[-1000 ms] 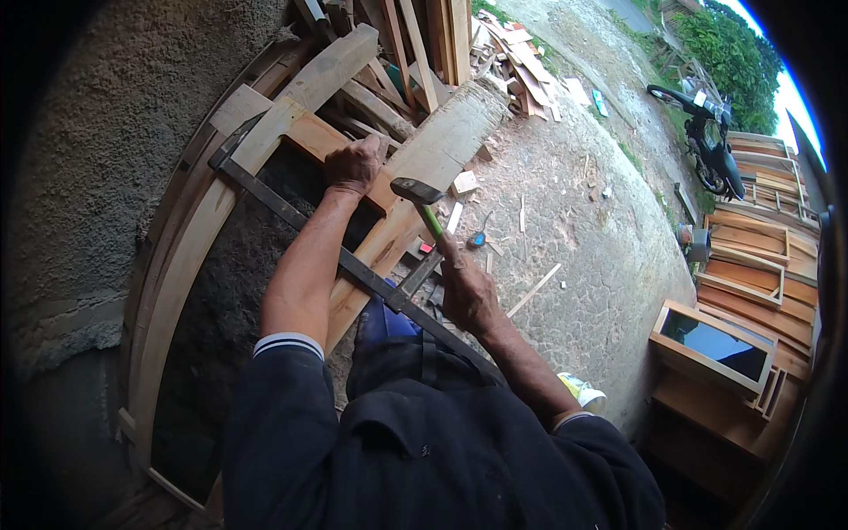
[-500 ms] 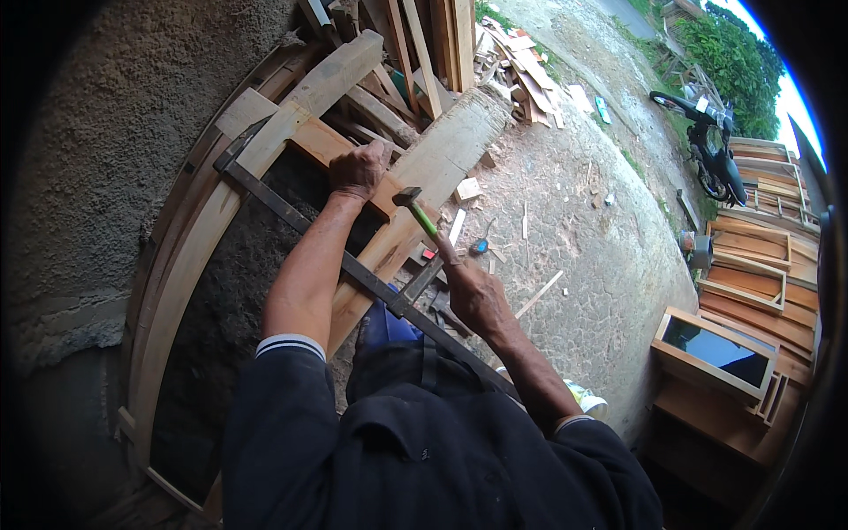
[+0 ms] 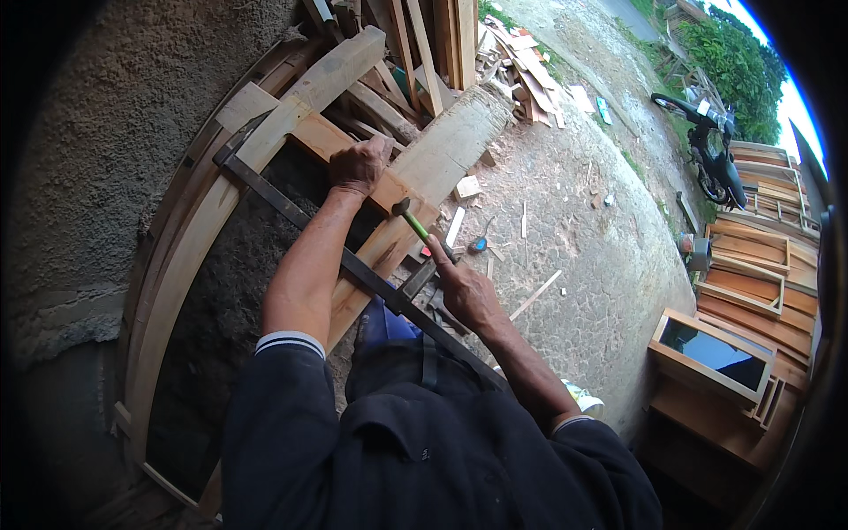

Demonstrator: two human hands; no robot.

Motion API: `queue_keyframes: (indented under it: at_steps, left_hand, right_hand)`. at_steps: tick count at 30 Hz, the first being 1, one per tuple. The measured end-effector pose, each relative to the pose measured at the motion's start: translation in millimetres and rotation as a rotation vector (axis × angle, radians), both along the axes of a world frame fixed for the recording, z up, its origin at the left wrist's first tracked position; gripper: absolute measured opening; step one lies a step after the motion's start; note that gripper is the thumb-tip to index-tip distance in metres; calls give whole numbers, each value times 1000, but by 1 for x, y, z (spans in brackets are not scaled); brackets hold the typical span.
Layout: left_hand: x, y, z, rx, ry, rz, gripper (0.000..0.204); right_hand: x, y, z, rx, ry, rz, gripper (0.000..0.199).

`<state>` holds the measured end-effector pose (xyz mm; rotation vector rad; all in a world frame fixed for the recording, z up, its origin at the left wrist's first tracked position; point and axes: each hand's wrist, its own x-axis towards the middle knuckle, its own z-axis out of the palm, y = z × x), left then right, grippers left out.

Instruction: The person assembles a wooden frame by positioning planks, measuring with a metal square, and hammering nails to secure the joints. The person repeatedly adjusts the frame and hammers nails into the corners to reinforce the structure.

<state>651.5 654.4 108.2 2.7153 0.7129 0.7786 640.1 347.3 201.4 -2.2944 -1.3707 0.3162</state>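
Note:
My right hand [image 3: 468, 291] is wrapped round the green handle of a hammer [image 3: 418, 224]. The hammer's head is at the wooden frame [image 3: 389, 252], near the joint of crosspiece and side rail; I cannot tell whether it touches. My left hand [image 3: 358, 168] is closed in a fist on the crosspiece [image 3: 320, 134], and its fingers hide whatever they grip. A long dark metal bar clamp [image 3: 287, 209] lies across the frame, passing under my left forearm. Beneath the frame's far end is a thick wooden beam [image 3: 455, 137].
Rough wall [image 3: 97, 159] borders the left side. Offcuts [image 3: 530, 75] lie heaped ahead, with scraps and a blue tape measure [image 3: 478, 245] on the concrete floor. At right stand a motorcycle [image 3: 714, 155], stacked wooden frames [image 3: 764, 252] and a glazed frame [image 3: 714, 352].
The hammer and my right hand have come slightly down and left, bringing the hammer's head nearer the frame joint. My left hand stays at the crosspiece.

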Motion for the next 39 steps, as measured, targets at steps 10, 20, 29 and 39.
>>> queue_keyframes:
  at_steps: [10, 20, 29, 39]
  left_hand:
    - [0, 0, 2, -55, 59, 9, 34]
    - [0, 0, 2, 22, 61, 35, 41]
    - [4, 0, 7, -80, 145, 86, 44]
    - [-56, -103, 13, -2430, -1326, -716, 71]
  right_hand:
    - [-4, -2, 3, -189, 98, -49, 84]
    - [0, -3, -13, -157, 90, -10, 82]
    - [-7, 0, -11, -96, 288, -173, 75]
    - [-2, 27, -4, 368, 325, -244, 28]
